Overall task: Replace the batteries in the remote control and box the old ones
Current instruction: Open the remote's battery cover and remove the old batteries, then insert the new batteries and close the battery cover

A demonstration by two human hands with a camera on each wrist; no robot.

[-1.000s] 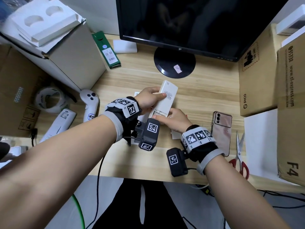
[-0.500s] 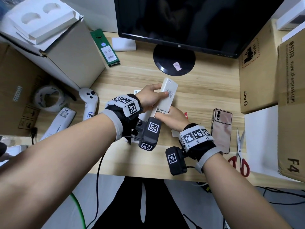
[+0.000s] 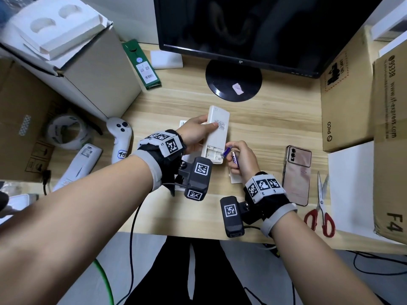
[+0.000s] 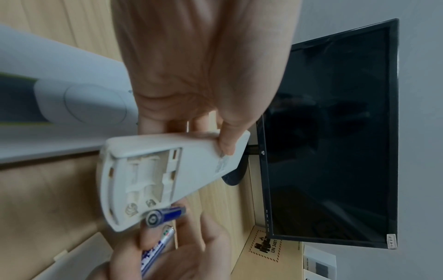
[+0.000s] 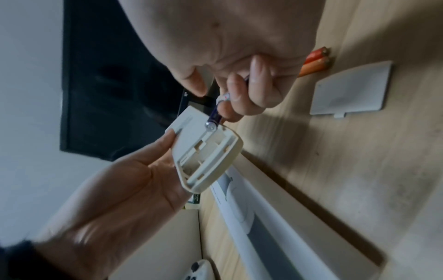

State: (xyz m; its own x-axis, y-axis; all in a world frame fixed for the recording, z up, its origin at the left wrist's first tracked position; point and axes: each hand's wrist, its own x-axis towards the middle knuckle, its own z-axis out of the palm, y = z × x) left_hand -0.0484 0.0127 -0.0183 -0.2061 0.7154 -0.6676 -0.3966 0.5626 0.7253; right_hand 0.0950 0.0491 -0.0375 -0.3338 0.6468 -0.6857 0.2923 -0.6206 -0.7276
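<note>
Since 1.0 s ago our right hand (image 3: 241, 158) has come off the remote's lower end and now shows two blue batteries (image 3: 230, 154), pinched in curled fingers, one tip at the edge of the open battery bay. Left hand (image 3: 196, 134) unchanged: wrapped around the white remote control (image 3: 217, 133), thumb across the back label, holding it back-up above the middle of the desk (image 3: 264, 119). Bay looks empty in both wrist views.

Battery cover (image 5: 351, 89) lies flat on the desk, just beside two orange batteries (image 5: 316, 62); both show in the right wrist view only, and our hand hides them in the head view.

Around:
- monitor (image 3: 253, 29) and its round stand along the desk's far edge
- green box (image 3: 142, 64) and white foam block (image 3: 166, 59) at the far-left corner
- phone (image 3: 296, 175) and red-handled scissors (image 3: 320, 208) toward the right edge, cardboard boxes (image 3: 345, 95) beyond
- white controller (image 3: 120, 135) at the left edge, tape roll (image 3: 66, 130) and second remote (image 3: 79, 166) off the desk on the left

Hard to read: battery polarity, blurred by motion. Wrist cameras block the desk under both hands. White card under the left hand is mostly covered.
</note>
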